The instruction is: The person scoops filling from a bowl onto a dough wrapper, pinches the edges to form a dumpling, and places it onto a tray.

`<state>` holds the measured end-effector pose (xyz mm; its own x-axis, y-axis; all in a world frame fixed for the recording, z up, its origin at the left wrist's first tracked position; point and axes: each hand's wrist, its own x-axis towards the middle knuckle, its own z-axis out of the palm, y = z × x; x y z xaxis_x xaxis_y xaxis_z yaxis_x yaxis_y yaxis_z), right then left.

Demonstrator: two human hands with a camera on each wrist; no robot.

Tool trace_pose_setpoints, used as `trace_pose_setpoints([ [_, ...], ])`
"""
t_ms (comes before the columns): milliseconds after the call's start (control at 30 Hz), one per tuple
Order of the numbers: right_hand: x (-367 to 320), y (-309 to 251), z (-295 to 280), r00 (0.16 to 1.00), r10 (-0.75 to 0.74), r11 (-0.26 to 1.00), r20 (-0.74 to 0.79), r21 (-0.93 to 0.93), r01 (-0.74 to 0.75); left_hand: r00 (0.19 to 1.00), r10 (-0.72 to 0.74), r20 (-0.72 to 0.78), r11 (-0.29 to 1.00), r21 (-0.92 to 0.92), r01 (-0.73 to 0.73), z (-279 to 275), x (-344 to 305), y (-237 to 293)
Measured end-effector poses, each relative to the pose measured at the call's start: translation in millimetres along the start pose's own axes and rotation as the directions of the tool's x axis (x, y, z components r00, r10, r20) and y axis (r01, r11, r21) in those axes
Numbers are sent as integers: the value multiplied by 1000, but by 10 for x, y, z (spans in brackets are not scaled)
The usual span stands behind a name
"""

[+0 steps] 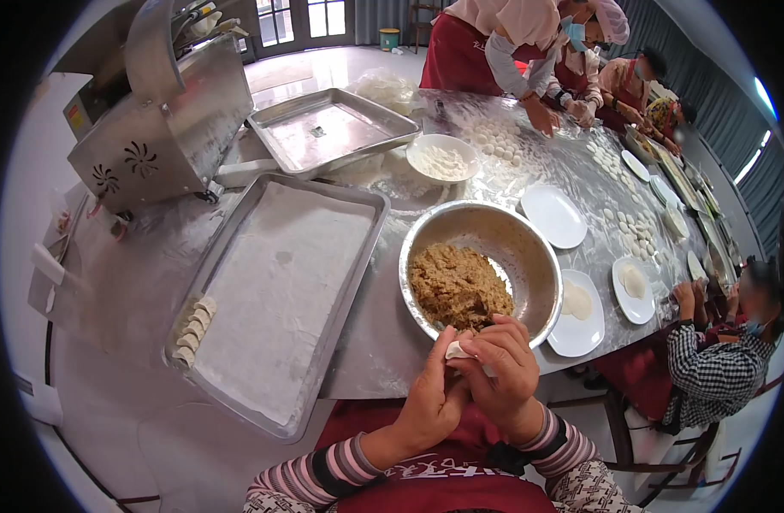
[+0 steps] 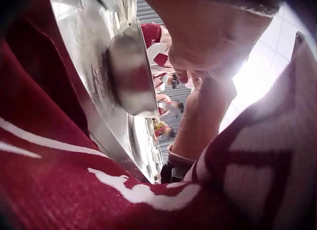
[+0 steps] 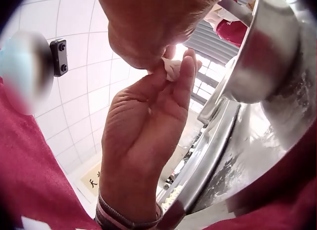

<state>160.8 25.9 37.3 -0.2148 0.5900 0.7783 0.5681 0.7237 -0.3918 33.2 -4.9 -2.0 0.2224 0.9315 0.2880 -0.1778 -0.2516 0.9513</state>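
A small white dumpling (image 1: 458, 350) is pinched between both hands, at the near rim of a steel bowl (image 1: 541, 265). The left hand (image 1: 426, 400) grips its left side with thumb and forefinger. Fingers of the right hand (image 1: 505, 369) close over its other side, covering much of it. In the right wrist view, the dumpling's pale folded edge (image 3: 172, 69) shows between the fingertips. The left wrist view shows the hands meeting, with the dumpling hidden. Brown minced filling (image 1: 460, 286) is heaped in the bowl.
Left of the bowl lies a paper-lined tray (image 1: 370, 209) with a row of dumplings (image 1: 193, 332). Behind are another metal tray (image 1: 400, 128), a flour bowl (image 1: 443, 160) and a steel machine (image 1: 156, 137). Plates with wrappers (image 1: 577, 301) stand right. Several people work around the table.
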Motion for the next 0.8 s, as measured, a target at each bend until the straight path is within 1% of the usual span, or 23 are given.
trace_pose_setpoints([
  [33,4,-8,8,999,33,999,0,10,-33,1000,21,-6,999,49,-21,-2,1,4],
  [67,5,-1,8,1000,31,999,2,12,-31,1000,22,-9,999,49,-21,-13,7,6],
  [133,2,28,-8,996,-57,998,68,-15,59,997,73,34,981,176,-78,-60,32,-2],
  [267,14,58,-59,987,-107,994,121,-16,109,995,67,77,972,221,-82,-177,74,-68],
  [300,18,59,-60,990,-56,998,133,44,50,995,-52,79,994,104,44,-195,75,-34],
  [333,23,57,-60,989,-5,995,147,102,-10,981,-169,97,985,-13,171,-212,73,-3],
  [367,66,42,-64,989,-7,995,150,101,-9,981,-167,96,985,-15,170,-230,79,24],
  [433,191,7,-70,951,72,954,301,259,-154,959,-229,167,955,-152,255,-250,77,59],
  [467,184,115,-67,920,-35,951,390,297,-89,959,-230,166,955,-154,255,-247,58,8],
  [500,181,144,-41,920,-35,951,391,296,-90,973,-177,147,970,-142,198,-245,42,-60],
  [533,185,164,-18,914,-59,925,401,367,-101,985,-121,127,982,-128,137,-247,34,-95],
  [567,191,166,-4,908,-85,893,410,435,-113,985,-119,124,982,-130,135,-259,28,-102],
  [633,207,144,-11,901,-73,889,428,437,-136,954,-233,188,940,-209,270,-287,56,-2],
  [667,215,133,-14,895,-57,886,443,436,-159,955,-231,184,940,-212,269,-285,56,8],
  [733,229,114,-8,888,-66,899,455,414,-145,960,-239,145,909,-315,274,-273,54,17],
  [800,226,105,5,882,-73,911,465,391,-131,967,-214,137,924,-294,246,-285,44,-16],
])
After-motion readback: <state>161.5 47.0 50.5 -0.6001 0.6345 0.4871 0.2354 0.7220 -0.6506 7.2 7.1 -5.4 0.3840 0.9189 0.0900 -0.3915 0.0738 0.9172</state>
